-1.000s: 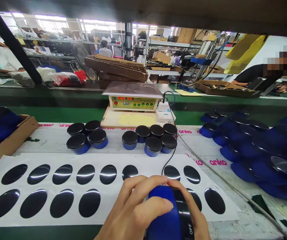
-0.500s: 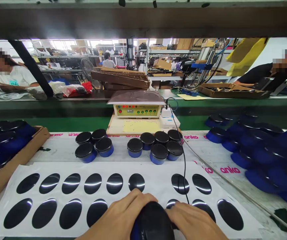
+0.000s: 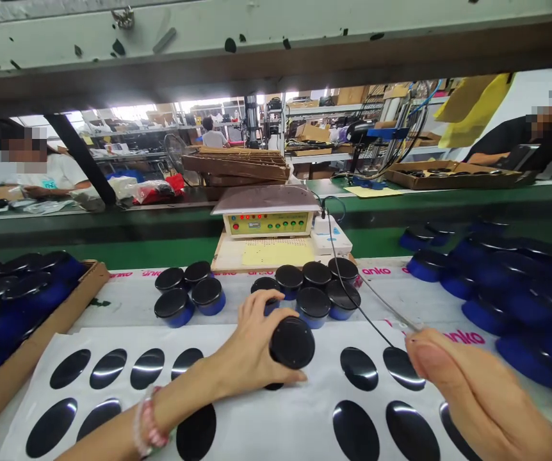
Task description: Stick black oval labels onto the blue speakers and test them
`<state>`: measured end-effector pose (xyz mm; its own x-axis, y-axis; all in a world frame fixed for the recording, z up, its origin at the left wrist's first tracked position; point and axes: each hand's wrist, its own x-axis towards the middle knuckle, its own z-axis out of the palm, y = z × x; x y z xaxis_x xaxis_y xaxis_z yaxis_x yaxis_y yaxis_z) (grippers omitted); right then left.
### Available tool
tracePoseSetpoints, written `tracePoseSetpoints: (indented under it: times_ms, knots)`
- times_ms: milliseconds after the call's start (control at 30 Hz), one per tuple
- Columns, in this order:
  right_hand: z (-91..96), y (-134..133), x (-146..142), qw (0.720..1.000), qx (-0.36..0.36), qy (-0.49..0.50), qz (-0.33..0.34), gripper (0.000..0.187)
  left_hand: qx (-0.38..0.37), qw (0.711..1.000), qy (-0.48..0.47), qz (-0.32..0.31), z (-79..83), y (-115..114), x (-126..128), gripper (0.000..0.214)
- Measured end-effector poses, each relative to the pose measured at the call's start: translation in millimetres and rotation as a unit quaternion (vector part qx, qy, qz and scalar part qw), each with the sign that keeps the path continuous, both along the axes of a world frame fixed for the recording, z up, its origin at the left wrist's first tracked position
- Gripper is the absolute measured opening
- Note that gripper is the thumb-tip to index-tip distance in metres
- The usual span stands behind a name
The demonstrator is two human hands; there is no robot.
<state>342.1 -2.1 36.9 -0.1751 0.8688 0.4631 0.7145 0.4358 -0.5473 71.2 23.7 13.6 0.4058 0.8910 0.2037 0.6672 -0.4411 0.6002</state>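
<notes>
Head view: the left hand (image 3: 251,346) is curled around a jar (image 3: 292,343), which stands upright with black lid on top, just over the white sheet (image 3: 276,422). This hand is the nearer one. The right hand (image 3: 487,400) is well apart and touches nothing; I cannot tell how far open.

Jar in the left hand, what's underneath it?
Under the black-lidded jar held in the left hand lies a white sheet of glossy black ovals; one oval's edge shows below it. The rest of that oval is covered by the jar and hand.
</notes>
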Motion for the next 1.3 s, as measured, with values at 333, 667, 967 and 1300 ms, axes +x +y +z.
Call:
tracePoseSetpoints:
  times_ms: [333, 667, 967, 1300]
  knots:
    - [21.0, 77.9, -24.2, 0.973, -0.033, -0.213, 0.085, 0.021, -0.035, 0.997, -0.071, -0.012, 0.1, 51.5, -37.8, 0.068]
    - [15.8, 158.5, -122.2, 0.893, -0.129, -0.354, 0.247, 0.029, -0.01, 0.982, -0.162, 0.097, -28.0, 60.3, -32.5, 0.059]
    - [19.8, 157.2, -110.3, 0.915, -0.121, -0.291, 0.252, 0.014, -0.037, 0.982, -0.177, 0.051, -26.8, 65.2, -37.0, 0.065]
    - [8.1, 155.0, -115.4, 0.911, -0.116, -0.296, 0.264, 0.015, -0.014, 0.991, -0.119, 0.065, -30.4, 63.7, -38.5, 0.068]
